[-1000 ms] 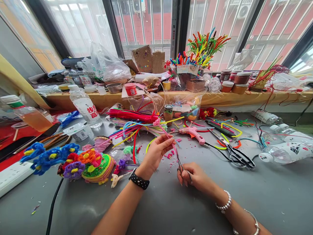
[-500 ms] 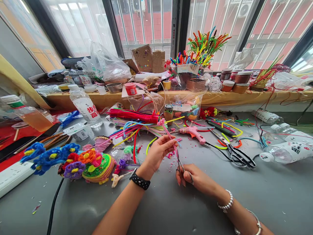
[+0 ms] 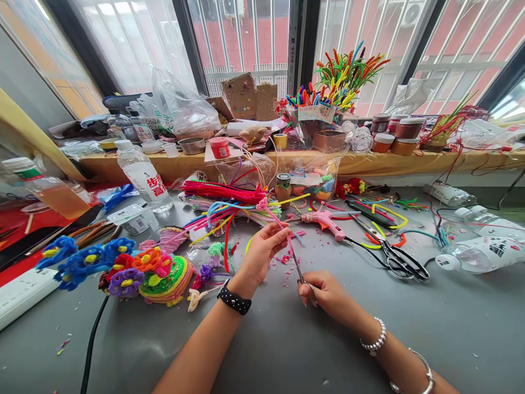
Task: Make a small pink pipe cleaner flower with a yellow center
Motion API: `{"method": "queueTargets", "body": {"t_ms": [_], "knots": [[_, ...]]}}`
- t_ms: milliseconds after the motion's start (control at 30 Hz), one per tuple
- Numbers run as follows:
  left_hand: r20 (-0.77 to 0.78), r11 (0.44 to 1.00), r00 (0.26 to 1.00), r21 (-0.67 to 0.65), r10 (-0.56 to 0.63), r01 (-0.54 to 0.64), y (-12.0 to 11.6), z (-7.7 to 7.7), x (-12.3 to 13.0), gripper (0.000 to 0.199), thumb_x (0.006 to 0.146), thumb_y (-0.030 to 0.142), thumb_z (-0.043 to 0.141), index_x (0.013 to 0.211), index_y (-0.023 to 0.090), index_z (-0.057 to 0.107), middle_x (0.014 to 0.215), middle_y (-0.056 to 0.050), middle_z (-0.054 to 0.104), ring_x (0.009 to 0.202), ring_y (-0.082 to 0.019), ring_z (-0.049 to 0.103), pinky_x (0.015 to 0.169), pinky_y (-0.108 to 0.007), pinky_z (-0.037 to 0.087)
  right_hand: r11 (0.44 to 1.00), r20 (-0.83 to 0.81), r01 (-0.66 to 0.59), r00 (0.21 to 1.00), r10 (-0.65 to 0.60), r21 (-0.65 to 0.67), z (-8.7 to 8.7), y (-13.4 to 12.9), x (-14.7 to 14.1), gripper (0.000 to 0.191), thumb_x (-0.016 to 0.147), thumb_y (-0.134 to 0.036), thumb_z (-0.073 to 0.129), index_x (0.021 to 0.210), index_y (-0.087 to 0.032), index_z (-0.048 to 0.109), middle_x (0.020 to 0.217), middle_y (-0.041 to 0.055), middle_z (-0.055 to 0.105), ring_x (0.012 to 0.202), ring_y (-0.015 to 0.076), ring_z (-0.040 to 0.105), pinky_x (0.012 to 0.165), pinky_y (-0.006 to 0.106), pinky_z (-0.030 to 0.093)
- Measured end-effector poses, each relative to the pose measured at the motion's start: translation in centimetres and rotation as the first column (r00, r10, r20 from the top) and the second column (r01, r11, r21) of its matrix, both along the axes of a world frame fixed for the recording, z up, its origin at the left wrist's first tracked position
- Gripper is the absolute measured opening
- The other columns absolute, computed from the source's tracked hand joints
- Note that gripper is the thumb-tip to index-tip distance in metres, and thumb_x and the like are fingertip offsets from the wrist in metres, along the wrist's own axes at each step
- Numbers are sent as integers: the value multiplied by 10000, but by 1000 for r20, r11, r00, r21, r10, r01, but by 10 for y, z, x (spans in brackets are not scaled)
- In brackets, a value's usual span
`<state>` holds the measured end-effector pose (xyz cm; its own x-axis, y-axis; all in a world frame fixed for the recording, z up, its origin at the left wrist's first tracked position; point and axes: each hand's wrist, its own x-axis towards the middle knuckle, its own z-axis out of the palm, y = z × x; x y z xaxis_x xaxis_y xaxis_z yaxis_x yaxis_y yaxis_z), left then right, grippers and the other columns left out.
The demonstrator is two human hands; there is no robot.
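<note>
My left hand (image 3: 264, 249) pinches a pink pipe cleaner (image 3: 274, 217) whose upper end is curled into a small pink loop shape. My right hand (image 3: 324, 293) holds small scissors (image 3: 300, 271), with the fingers in the handles. The scissor tips touch or nearly touch the pink stem just below my left fingers; the blades look nearly closed. Small pink clippings (image 3: 287, 259) lie on the grey table (image 3: 270, 350) behind the blades. Beyond my left hand lies a bundle of red pipe cleaners (image 3: 223, 191) on top of other coloured ones.
A pink glue gun (image 3: 324, 220) and large scissors (image 3: 391, 254) lie to the right, near fallen plastic bottles (image 3: 484, 254). Fuzzy flowers (image 3: 127, 282) and a standing water bottle (image 3: 143, 178) are on the left. Jars and supplies line the ledge (image 3: 176, 166).
Both hands have shifted slightly, and the scissor blades have come closer together. The pink stem has moved a little left and lower.
</note>
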<state>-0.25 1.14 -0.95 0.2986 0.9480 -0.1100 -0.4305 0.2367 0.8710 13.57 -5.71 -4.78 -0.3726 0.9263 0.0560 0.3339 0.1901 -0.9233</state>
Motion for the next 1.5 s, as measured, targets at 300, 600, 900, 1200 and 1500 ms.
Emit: {"method": "queueTargets", "body": {"t_ms": [300, 600, 900, 1200, 1500], "knots": [[80, 1000, 997, -17, 6, -5, 1, 1, -2, 171, 595, 159, 685, 757, 157, 631, 732, 17, 619, 654, -59, 555, 660, -179, 427, 999, 8, 42, 999, -42, -14, 0, 2, 1, 605, 677, -709, 351, 436, -158, 422, 424, -29, 370, 442, 81, 336, 449, 216, 260], [20, 999, 998, 8, -52, 51, 1, 1, -1, 124, 627, 209, 667, 717, 138, 619, 673, 18, 582, 590, -45, 516, 598, -163, 415, 999, -67, -41, 997, 42, 19, 2, -3, 3, 691, 695, -740, 184, 584, -142, 512, 494, -29, 366, 463, 84, 320, 452, 212, 258], [-62, 991, 990, 14, -128, 129, -1, -1, -2, 157, 629, 230, 668, 760, 153, 629, 713, 10, 592, 633, -50, 513, 628, -168, 400, 994, -5, -108, 994, 108, 29, 9, -4, 1, 718, 673, -758, 162, 611, -142, 526, 527, -14, 413, 500, 96, 354, 491, 214, 308], [-128, 985, 977, 22, -168, 172, -1, -2, 0, 163, 625, 253, 669, 763, 173, 632, 741, 9, 600, 674, -66, 512, 628, -180, 379, 993, -17, -113, 993, 113, 17, 12, -4, 1, 702, 669, -760, 189, 592, -141, 509, 539, -13, 415, 508, 96, 352, 496, 213, 300], [-136, 986, 978, 14, -160, 164, -2, -1, 1, 156, 614, 246, 677, 747, 178, 632, 724, 13, 610, 669, -63, 518, 608, -168, 372, 994, 9, -100, 995, 99, 44, 6, -4, 2, 692, 681, -750, 196, 578, -142, 510, 530, -11, 438, 502, 95, 369, 495, 211, 305]]}}
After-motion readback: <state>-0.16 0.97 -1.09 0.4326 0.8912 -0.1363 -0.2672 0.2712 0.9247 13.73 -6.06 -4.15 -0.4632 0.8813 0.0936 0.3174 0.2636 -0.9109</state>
